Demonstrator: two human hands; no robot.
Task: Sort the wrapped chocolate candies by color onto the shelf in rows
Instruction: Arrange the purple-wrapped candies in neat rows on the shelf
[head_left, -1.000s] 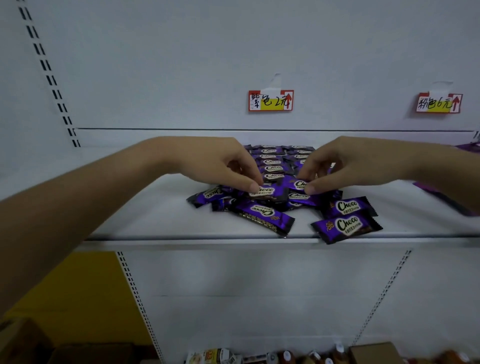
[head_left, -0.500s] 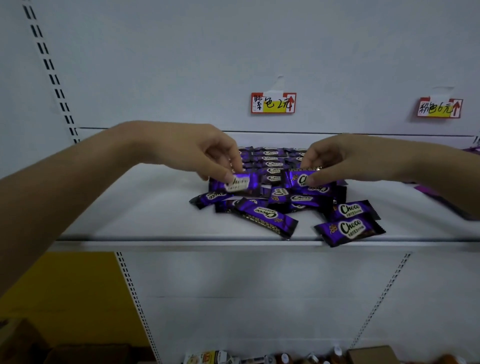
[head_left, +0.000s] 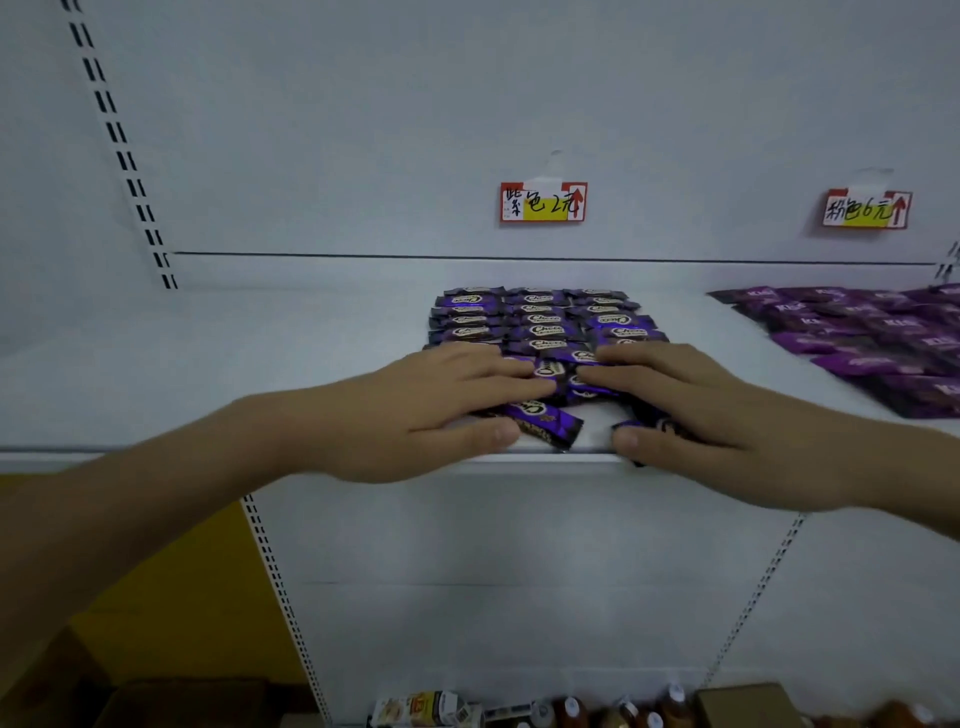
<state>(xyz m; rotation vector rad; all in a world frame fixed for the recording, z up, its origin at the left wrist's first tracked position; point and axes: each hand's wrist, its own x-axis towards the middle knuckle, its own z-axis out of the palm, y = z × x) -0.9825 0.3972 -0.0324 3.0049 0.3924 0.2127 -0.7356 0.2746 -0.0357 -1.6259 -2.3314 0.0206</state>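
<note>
Under both flat hands: loose purple candies.

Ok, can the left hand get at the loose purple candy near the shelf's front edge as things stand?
Probably yes. The loose candy lies mostly uncovered on the shelf, right beside the thumb of the left hand. The right hand rests further right, apart from it.

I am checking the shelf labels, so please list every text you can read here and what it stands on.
"紫色2元": left price tag.
"粉色6元": right price tag.
"Choco": purple candy wrappers.
"KI": packs at right, rest blurred.
Unreadable: items below, too blurred.
</note>
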